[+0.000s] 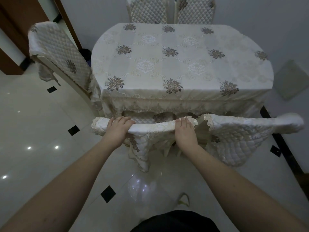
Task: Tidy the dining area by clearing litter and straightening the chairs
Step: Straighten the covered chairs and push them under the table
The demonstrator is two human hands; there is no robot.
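Your left hand (pixel 117 129) and right hand (pixel 184 131) curl their fingers over the near chair (pixel 150 127) at the counter (pixel 180 64) — no litter shows there, though the chair (pixel 60 52) left of the counter sits angled — unstraightened.

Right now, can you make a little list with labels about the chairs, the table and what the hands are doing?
left hand: grips the top rail of the near chair
right hand: grips the same rail
near chair: seat tucked under the table edge
chair beside it: on the right, close by
side chair: at the table's left end, angled
far chairs: two, behind the table
dining table: covered by a floral tablecloth
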